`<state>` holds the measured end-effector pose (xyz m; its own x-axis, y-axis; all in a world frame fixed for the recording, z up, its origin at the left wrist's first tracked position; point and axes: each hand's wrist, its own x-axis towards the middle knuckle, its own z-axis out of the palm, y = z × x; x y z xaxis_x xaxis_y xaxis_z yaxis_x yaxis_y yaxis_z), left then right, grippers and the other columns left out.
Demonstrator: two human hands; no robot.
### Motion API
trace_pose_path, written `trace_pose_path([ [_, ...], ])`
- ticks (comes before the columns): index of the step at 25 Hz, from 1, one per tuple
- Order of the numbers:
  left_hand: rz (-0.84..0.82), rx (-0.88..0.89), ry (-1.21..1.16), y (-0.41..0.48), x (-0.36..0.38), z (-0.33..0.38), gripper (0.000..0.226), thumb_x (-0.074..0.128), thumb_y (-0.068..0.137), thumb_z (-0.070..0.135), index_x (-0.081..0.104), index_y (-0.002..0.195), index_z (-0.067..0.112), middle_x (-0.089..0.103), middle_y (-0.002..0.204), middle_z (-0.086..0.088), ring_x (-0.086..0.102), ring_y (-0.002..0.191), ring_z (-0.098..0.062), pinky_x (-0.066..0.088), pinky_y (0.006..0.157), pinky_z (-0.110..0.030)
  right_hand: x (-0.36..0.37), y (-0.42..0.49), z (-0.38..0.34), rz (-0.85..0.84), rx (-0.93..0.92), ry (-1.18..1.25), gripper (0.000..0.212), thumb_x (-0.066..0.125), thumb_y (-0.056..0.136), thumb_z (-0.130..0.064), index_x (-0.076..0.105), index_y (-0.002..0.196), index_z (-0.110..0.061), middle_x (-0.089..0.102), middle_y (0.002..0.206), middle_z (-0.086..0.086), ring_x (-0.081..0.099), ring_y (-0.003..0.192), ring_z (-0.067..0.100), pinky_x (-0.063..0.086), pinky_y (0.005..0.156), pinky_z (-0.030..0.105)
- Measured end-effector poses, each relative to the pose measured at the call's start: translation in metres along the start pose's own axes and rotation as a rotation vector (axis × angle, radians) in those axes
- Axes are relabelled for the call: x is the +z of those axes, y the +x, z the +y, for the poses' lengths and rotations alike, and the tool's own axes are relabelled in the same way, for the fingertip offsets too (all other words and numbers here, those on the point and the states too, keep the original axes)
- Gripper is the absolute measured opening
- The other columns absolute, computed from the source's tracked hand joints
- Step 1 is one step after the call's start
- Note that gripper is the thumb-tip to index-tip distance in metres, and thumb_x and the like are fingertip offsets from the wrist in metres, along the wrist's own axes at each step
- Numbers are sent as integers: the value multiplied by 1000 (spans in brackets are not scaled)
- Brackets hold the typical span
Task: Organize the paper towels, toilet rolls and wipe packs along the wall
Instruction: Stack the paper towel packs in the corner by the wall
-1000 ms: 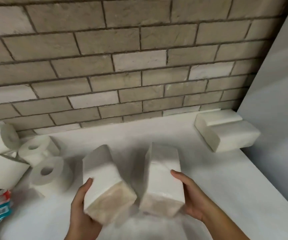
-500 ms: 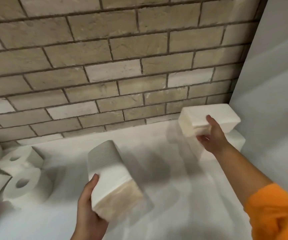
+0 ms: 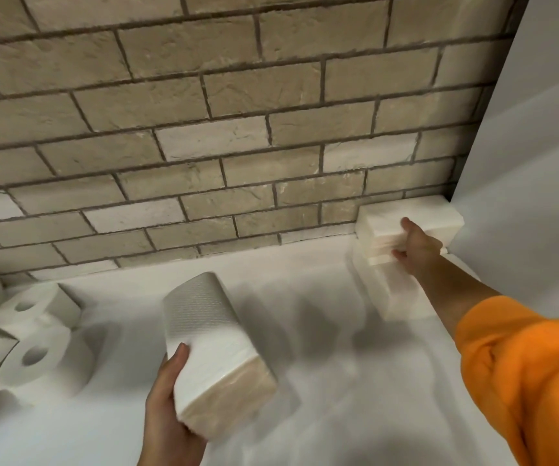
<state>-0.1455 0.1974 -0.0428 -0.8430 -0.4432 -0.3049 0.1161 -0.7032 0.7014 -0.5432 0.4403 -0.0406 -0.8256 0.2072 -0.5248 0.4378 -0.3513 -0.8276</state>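
Carried farther into the corner than half a second ago, the top towel pack (image 3: 385,220) now lies on the stacked packs (image 3: 397,297). A white desk (image 3: 338,381) meets a brick wall (image 3: 237,129). Toilet rolls (image 3: 36,359) crowd the far left. The left grip (image 3: 167,412) clasps a paper towel pack (image 3: 211,344) above the desk. The right grip (image 3: 419,250), orange sleeve (image 3: 523,364) behind, clutches the top towel pack beside the white side wall (image 3: 540,163).

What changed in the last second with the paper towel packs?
The right hand carried its paper towel pack from the front to the corner stack, still gripping it. The left hand still holds the other pack; the toilet rolls stayed put.
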Motion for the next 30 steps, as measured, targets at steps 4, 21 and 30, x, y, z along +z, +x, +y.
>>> trace_pose_path([
  [4,-6,-25,41,-1,0,-1,62,60,88,47,57,142,17,64,138,-18,66,119,-41,59,75,-54,-1,4,1,17,7,-39,89,84,73,-55,42,143,-19,54,129,5,57,109,23,56,96,37],
  [21,-70,-58,280,22,54,-39,78,80,66,46,58,137,25,69,129,-13,68,115,-36,58,84,-49,-96,-200,83,-534,115,-255,52,76,67,-64,68,113,-42,66,123,10,68,107,32,57,79,47],
  [30,-371,-197,318,24,67,-58,78,82,73,43,54,142,20,63,137,-20,62,124,-41,58,88,-46,-102,-230,112,-693,117,-344,78,74,64,-72,48,136,-57,74,121,6,73,105,30,61,81,45],
])
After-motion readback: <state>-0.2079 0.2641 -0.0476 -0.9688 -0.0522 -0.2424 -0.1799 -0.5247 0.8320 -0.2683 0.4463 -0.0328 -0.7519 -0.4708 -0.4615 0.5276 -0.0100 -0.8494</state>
